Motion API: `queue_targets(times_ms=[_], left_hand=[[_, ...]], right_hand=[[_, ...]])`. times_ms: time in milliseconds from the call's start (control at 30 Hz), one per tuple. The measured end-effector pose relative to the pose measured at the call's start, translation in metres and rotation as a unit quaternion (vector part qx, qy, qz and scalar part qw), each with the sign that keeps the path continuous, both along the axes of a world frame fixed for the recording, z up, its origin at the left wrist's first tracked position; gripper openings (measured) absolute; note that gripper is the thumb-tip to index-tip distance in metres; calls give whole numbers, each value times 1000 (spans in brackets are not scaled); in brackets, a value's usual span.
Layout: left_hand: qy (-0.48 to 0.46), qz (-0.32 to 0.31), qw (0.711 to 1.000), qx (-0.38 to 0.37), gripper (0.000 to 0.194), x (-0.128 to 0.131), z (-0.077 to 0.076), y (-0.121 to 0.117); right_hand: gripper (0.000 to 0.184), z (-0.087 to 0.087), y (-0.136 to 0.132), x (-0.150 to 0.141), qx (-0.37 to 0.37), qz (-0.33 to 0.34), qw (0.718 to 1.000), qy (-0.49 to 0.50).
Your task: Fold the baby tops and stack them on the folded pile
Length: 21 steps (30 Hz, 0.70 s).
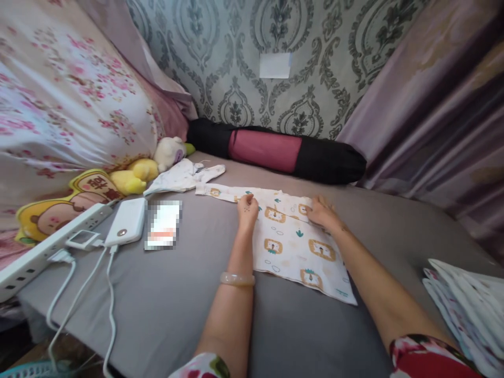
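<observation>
A white baby garment with a lion print (293, 247) lies spread on the grey bed sheet (177, 294). My left hand (247, 209) is closed, pinching the garment's upper left part near a sleeve. My right hand (321, 212) rests with curled fingers on the garment's upper right edge, gripping the cloth. A pale bangle (237, 279) sits on my left wrist. A second small white garment (185, 176) lies crumpled farther back to the left.
A white power bank (126, 221), a phone (163, 224), a power strip (51, 244) and cables (108, 299) lie at left. Plush toys (137, 173) and a floral pillow (66, 100) sit behind. A black and pink bolster (275, 149) lines the wall. Folded clothes (468, 299) lie at right.
</observation>
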State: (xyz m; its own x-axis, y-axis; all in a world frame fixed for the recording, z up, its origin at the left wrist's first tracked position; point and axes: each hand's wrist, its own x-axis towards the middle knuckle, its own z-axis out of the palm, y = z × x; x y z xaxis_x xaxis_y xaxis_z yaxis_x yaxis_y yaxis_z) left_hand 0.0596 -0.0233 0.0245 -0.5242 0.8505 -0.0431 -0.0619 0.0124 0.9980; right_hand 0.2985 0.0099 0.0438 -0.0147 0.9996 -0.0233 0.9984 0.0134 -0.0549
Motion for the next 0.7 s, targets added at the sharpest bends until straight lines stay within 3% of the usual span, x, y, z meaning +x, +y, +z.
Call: queue_targets(times_ms=[167,333,433,567,700], left_hand=[[-213,99,972,2,14,-23,8,-1],[-315,226,922,-8,13,-49,19,-4],[-345,266,900,2,17,-63,21,-6],[-384,284,878,3,24,-75,22,-9],[-421,273,865,28,33,-80,24,-10]], right_hand=[[39,11,7,-63,83,150,982,80],[34,11,11,-152,51,341,926,150],[34,11,8,-197,31,411,900,138],[32,11,4,-239,5,465,882,81],[32,6,8,-261,-9,441,897,32]])
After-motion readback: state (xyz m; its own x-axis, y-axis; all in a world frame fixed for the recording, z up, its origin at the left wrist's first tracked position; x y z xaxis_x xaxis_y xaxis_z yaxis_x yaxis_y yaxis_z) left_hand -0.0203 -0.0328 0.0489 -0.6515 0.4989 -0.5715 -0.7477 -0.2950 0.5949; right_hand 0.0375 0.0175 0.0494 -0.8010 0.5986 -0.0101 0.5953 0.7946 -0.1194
